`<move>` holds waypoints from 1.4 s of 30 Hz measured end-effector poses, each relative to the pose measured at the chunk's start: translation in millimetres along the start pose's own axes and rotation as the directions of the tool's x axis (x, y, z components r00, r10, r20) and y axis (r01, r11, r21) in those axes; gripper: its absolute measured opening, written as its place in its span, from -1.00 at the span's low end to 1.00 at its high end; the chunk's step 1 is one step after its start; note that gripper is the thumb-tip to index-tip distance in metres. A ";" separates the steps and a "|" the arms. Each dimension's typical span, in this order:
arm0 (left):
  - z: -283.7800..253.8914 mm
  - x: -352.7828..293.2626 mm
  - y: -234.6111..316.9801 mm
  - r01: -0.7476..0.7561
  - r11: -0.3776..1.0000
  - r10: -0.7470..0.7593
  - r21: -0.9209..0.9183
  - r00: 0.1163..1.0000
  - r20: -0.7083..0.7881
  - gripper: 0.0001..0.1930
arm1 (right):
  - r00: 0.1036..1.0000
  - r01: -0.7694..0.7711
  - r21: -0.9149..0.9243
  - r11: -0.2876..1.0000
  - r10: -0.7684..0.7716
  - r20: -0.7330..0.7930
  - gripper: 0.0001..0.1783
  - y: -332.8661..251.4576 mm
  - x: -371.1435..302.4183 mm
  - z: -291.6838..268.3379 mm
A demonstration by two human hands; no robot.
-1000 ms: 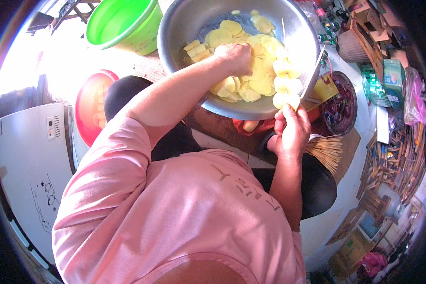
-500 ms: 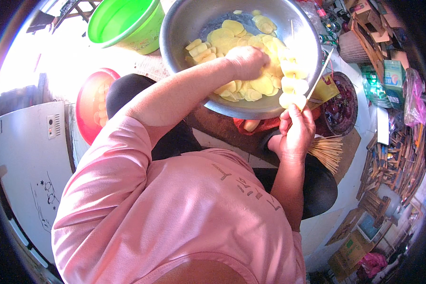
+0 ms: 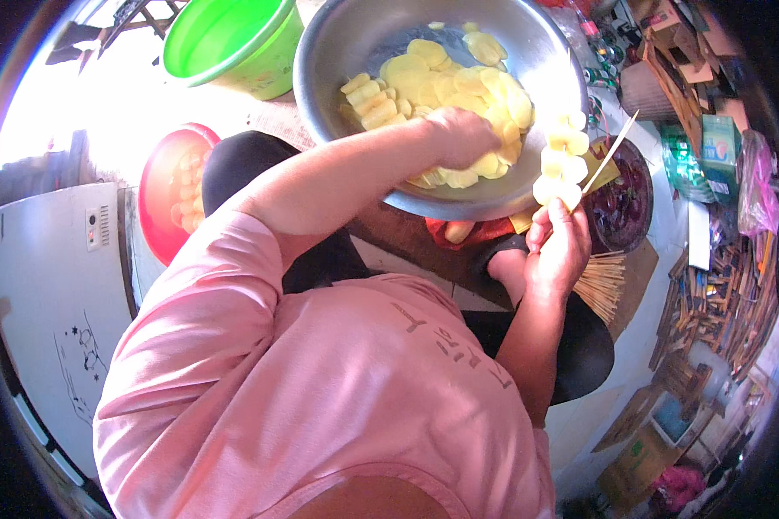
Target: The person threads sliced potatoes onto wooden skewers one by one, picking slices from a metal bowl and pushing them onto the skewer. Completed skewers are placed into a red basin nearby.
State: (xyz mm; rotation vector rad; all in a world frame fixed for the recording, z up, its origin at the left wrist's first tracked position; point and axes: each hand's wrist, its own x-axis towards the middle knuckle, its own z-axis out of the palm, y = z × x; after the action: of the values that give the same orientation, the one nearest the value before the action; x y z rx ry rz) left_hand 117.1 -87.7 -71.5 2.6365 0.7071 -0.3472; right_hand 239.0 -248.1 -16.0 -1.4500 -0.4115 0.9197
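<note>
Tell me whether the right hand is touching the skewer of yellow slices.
Touching. The head view shows the right hand gripping the skewer of yellow slices at its near end, just below the lowest slice.

Person wears a pink T-shirt [image 3: 320, 381] w/ loose, creased short sleeves [image 3: 203, 281], approx. elbow length, a round neckline [image 3: 368, 470] & grey-brown lettering [image 3: 459, 348] across the chest; blk trousers [image 3: 585, 359] below. Forearms [image 3: 337, 190] bare.

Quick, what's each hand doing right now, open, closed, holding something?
Left hand: at the pale slices in the metal basin, fingers hidden; open or closed can't be told.
Right hand: closed, holding a skewer of slices and a bare stick.
</note>
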 end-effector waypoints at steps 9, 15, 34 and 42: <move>26.9 21.3 10.6 -0.092 0.996 0.089 -0.019 0.988 -0.125 -0.72 | 0.999 0.048 -0.104 0.993 -0.049 -0.003 -0.83 14.6 -4.1 -1.2; 10.2 13.9 16.1 -0.045 0.992 0.049 -0.114 0.998 0.034 -0.53 | 0.999 -0.045 -0.163 0.986 0.046 0.003 -0.90 11.2 -8.7 3.5; 9.0 26.4 1.5 0.007 0.961 -0.006 -0.276 1.000 0.004 -0.64 | 0.996 -0.085 -0.210 0.974 0.089 0.008 -0.76 24.0 -2.4 7.7; 3.8 26.3 -2.3 0.099 0.957 -0.097 -0.273 0.995 0.022 -0.66 | 0.997 -0.051 -0.232 0.971 0.062 0.043 -0.81 20.3 -8.0 11.4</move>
State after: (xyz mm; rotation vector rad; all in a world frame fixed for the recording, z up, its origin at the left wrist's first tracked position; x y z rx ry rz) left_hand 137.5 -76.3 -84.3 2.3432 0.8224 -0.2660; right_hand 220.0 -249.1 -31.6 -1.6599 -0.5307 0.9804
